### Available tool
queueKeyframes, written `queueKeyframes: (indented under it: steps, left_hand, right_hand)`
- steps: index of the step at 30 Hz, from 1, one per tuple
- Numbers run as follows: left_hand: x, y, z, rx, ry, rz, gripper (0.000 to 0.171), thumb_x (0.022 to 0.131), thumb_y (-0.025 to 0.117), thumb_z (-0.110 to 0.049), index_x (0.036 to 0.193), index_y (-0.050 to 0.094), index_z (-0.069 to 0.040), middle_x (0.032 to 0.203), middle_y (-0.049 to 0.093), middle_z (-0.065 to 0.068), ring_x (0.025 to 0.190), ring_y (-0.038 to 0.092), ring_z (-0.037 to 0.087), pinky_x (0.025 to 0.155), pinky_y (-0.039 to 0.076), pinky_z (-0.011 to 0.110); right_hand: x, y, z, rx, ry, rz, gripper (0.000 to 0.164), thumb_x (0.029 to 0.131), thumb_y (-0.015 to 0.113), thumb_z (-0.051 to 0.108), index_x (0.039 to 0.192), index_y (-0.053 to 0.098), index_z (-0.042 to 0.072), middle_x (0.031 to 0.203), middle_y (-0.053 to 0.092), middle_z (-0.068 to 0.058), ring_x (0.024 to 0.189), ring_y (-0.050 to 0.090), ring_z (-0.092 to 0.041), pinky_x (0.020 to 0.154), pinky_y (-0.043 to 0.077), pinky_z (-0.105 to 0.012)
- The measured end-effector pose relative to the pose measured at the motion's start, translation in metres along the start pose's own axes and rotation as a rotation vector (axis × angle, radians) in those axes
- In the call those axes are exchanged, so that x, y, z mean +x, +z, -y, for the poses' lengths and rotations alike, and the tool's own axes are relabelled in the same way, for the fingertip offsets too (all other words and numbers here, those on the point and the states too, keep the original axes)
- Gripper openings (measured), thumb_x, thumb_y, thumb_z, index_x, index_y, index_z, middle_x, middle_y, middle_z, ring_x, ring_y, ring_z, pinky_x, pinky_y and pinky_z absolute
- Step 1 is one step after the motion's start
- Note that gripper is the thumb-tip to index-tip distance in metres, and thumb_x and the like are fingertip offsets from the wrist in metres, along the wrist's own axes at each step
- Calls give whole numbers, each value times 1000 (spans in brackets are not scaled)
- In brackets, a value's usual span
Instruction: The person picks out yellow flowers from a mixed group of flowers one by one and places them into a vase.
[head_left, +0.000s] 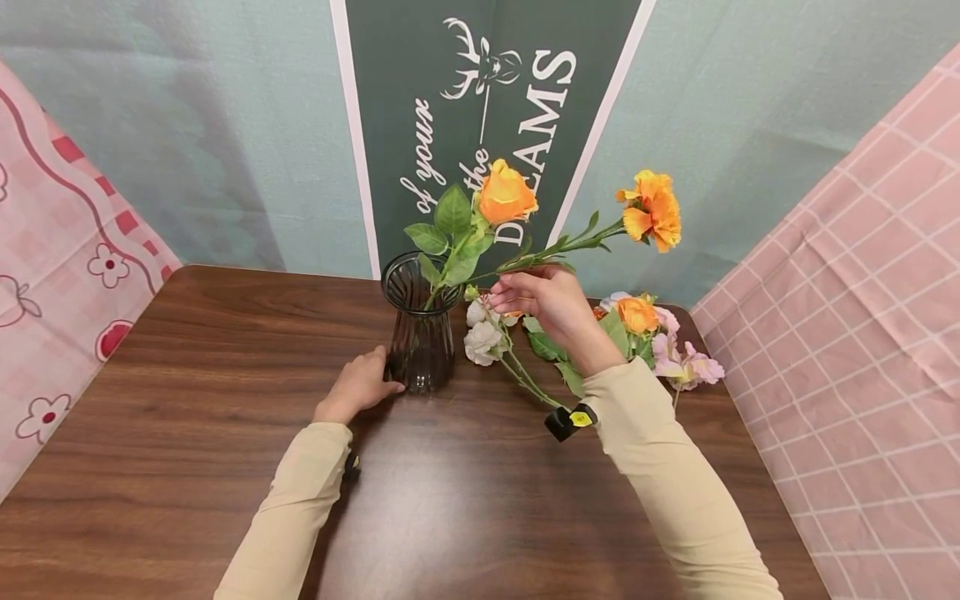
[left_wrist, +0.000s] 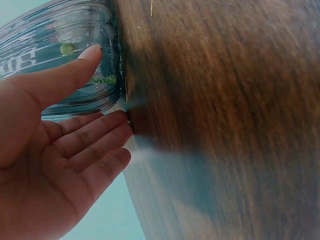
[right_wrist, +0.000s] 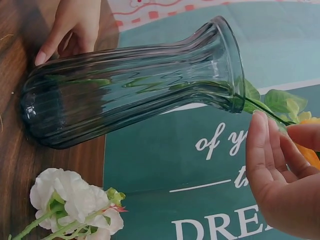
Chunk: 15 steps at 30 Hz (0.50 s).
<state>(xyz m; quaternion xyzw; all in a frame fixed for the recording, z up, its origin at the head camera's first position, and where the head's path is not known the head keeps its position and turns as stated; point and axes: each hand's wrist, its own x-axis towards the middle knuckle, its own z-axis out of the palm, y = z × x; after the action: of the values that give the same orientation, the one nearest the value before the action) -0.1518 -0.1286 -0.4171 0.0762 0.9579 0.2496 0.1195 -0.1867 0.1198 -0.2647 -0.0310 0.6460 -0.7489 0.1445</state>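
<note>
Backdrop: pale blue cloth (head_left: 247,133) with a dark green banner (head_left: 401,50) at top centre, pink patterned cloths at the left and right edges.
Writing: white letters read "of your", "the" and "DREAMS", beside a deer's head; the rose covers part of the last word in the head view.
Table: brown wood (head_left: 225,350).
Vase: ribbed dark glass (head_left: 422,354), upright at centre, an orange rose (head_left: 507,193) leaning right in it.
Left hand (head_left: 358,385): fingers extended, thumb against the vase's base.
Right hand (head_left: 558,312): pinches the stem of an orange carnation (head_left: 654,210) just beside the vase's mouth; cannot tell whether its end is inside.
Loose flowers: white ones (head_left: 485,343) right of the vase, pink ones (head_left: 686,362) farther right.
Wrist label: yellow (head_left: 582,418), too small to read.
</note>
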Motion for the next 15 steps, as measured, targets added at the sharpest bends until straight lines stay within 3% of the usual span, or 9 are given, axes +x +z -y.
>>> queueKeyframes:
  steps: [15]
  left_hand:
    - [0,0,0,20,7,-3,50,80,71,-26,106,47,8,100,58,29,92,55,45,77,44,52]
  right_hand:
    - [-2,5,1,19,-5,29,6,88,53,-4,88,59,-5,71,65,-12,62,65,-18,64,53,-30]
